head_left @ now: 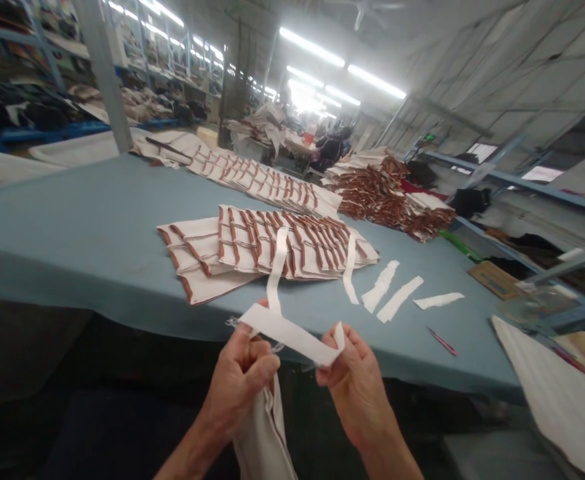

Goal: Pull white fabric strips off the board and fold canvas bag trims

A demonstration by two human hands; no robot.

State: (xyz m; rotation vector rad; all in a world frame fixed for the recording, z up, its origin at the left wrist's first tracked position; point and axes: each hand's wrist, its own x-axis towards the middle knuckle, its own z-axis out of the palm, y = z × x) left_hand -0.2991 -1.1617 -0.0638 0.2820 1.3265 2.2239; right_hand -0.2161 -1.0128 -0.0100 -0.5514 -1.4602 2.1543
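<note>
My left hand (249, 367) is closed around the left end of a white strip (292, 337), paper or cloth. Below that hand hangs a beige fabric piece (262, 433), which it appears to grip too. The strip's other end, bent upward, is pinched by my right hand (355, 380). Both hands are at the table's front edge. Just beyond them, another white strip (275, 273) lies across a row of overlapping beige pieces with brown edging (292, 243). Further loose strips (401, 299) lie to the right, along with small pink-handled tweezers or snips (443, 341).
A blue-green cloth covers the table (87, 227). Behind are a second row of edged pieces (262, 180) and a tall pile (382, 190). A brown cardboard piece (495, 280) lies at the right, near blue shelving (532, 180). Someone in dark clothes (329, 148) sits far back.
</note>
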